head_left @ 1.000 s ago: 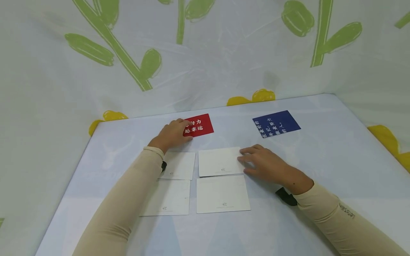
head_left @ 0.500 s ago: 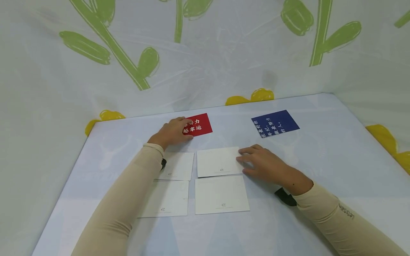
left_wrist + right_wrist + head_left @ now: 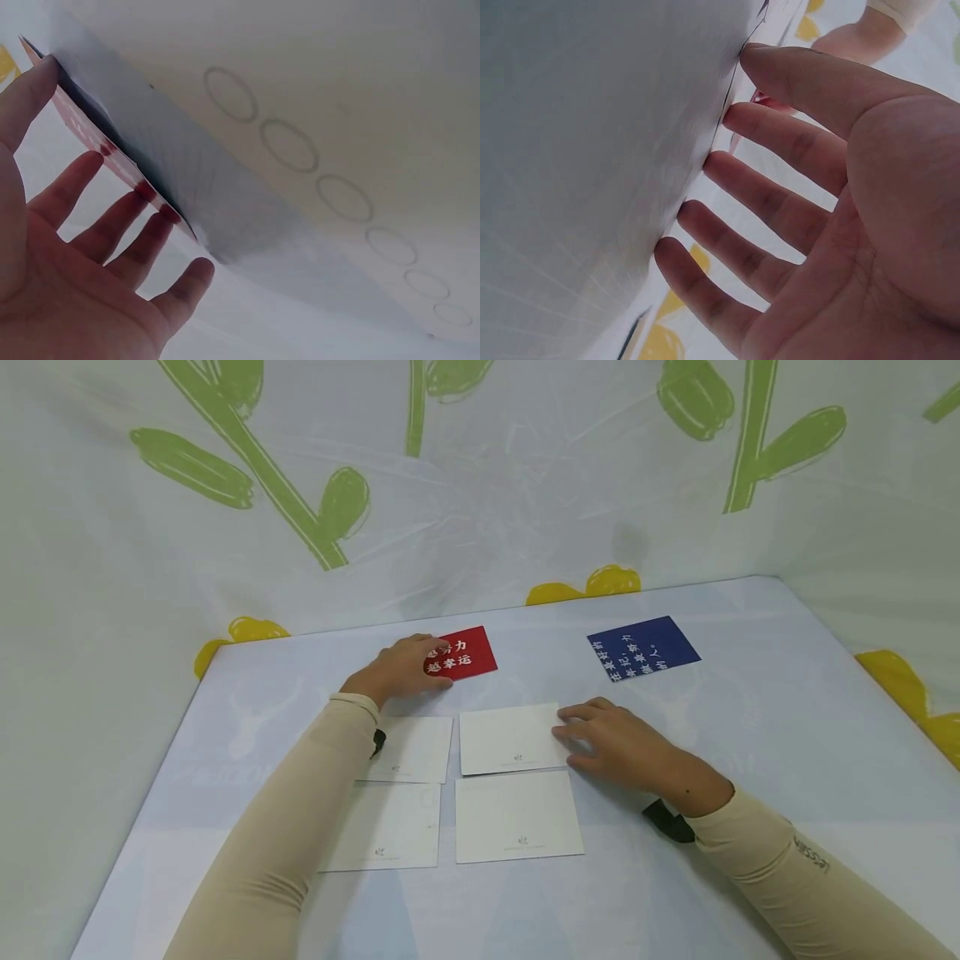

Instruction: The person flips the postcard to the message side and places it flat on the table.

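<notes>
My left hand (image 3: 397,672) rests on the left part of a red card (image 3: 471,653) with white lettering. In the left wrist view its fingertips are spread on the red face, with the thumb at the card's edge; the hand hides the card's left end. Beside the right edge of a white card (image 3: 506,735), the upper right one of a block, lies my right hand (image 3: 626,747). Its fingers are extended and apart, with the tips right at that edge. The right wrist view shows these fingertips (image 3: 716,159) against the table surface.
Other white cards lie at upper left (image 3: 423,747), lower left (image 3: 397,827) and lower right (image 3: 517,818); my left sleeve (image 3: 300,802) covers part of the left ones. A blue lettered card (image 3: 648,647) is at the back right. Behind the table (image 3: 787,710) hangs a leaf-patterned cloth (image 3: 487,510).
The head view has drifted slightly. A bit more of the red card's lettering shows beside my left fingers. My right hand and the white cards keep their places.
</notes>
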A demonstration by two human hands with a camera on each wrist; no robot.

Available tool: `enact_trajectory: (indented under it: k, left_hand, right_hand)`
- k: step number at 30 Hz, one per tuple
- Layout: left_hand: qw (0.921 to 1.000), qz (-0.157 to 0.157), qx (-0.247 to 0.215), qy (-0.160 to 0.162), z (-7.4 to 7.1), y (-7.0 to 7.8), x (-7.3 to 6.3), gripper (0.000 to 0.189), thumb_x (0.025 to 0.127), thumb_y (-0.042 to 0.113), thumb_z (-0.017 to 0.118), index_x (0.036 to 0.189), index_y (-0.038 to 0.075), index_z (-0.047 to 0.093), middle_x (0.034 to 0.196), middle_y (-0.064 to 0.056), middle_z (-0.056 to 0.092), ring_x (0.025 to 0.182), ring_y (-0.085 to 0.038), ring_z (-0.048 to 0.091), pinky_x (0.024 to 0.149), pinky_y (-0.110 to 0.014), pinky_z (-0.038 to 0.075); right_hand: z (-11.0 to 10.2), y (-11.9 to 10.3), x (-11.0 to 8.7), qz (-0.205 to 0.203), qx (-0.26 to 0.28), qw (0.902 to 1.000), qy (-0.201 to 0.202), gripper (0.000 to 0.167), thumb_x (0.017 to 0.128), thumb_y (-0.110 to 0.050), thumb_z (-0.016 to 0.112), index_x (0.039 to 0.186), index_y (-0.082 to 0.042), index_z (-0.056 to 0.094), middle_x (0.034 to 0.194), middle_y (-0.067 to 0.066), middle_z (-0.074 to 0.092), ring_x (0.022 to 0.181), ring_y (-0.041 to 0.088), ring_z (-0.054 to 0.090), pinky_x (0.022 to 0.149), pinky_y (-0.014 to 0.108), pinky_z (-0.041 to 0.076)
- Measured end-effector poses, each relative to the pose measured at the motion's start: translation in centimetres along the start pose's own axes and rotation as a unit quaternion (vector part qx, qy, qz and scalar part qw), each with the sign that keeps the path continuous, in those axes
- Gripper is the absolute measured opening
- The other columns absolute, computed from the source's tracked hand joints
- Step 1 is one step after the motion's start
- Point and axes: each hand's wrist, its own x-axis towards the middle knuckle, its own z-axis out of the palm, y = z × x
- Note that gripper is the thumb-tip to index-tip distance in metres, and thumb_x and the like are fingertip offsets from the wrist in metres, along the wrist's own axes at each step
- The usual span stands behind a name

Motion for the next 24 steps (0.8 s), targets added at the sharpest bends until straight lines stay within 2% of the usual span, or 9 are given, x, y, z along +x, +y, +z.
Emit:
enact_trajectory:
  k: [6, 9, 12, 17, 24]
  left_hand:
    - [0.9999, 0.016, -0.003, 0.006, -0.1, -0.1, -0.2, 0.076, 0.087, 0.041, 0.074, 0.153, 0.024, 0.039, 0.159, -0.009, 0.034, 0.145, -0.032, 0.032, 0.114, -0.067, 0.028]
    - [0.9999, 0.014, 0.000, 0.008, 0.0, -0.1, -0.2, 0.076, 0.087, 0.042, 0.074, 0.153, 0.025, 0.040, 0.159, -0.009, 0.034, 0.145, -0.032, 0.031, 0.115, -0.067, 0.028]
    - [0.9999, 0.014, 0.001, 0.009, 0.0, -0.1, -0.2, 0.077, 0.086, 0.042, 0.075, 0.153, 0.025, 0.040, 0.159, -0.009, 0.034, 0.145, -0.032, 0.031, 0.115, -0.065, 0.030]
    - [0.9998, 0.016, -0.005, 0.009, 0.0, 0.0, -0.6, 0.077, 0.085, 0.042, 0.077, 0.152, 0.026, 0.042, 0.158, -0.009, 0.035, 0.143, -0.030, 0.033, 0.114, -0.061, 0.032]
    - [0.9994, 0.026, -0.019, 0.010, 0.1, -0.2, -1.0, 0.077, 0.085, 0.042, 0.077, 0.151, 0.026, 0.043, 0.156, -0.007, 0.038, 0.139, -0.029, 0.037, 0.112, -0.056, 0.038]
  right_hand:
    - [-0.9, 0.2, 1.4, 0.027, 0.055, 0.9981, 0.002, 0.037, 0.091, -0.023, 0.074, 0.127, -0.014, 0.070, 0.136, 0.010, 0.062, 0.129, 0.033, 0.056, 0.106, 0.049, 0.048]
    - [-1.8, 0.3, 2.9, 0.038, 0.092, 0.9949, 0.013, 0.034, 0.092, -0.023, 0.073, 0.124, -0.013, 0.071, 0.131, 0.010, 0.065, 0.128, 0.031, 0.057, 0.106, 0.048, 0.048]
    - [-2.6, 0.2, 4.7, 0.045, 0.121, 0.9914, 0.021, 0.032, 0.093, -0.021, 0.072, 0.123, -0.012, 0.072, 0.127, 0.010, 0.068, 0.121, 0.029, 0.061, 0.101, 0.045, 0.053]
    - [-3.4, -0.1, 7.7, 0.065, 0.129, 0.9894, 0.012, 0.034, 0.094, -0.022, 0.070, 0.127, -0.013, 0.069, 0.124, 0.010, 0.068, 0.111, 0.026, 0.063, 0.092, 0.039, 0.058]
    - [-3.5, -0.3, 10.5, 0.093, 0.139, 0.9858, -0.011, 0.034, 0.096, -0.023, 0.067, 0.129, -0.013, 0.067, 0.122, 0.011, 0.068, 0.107, 0.026, 0.062, 0.091, 0.038, 0.058]
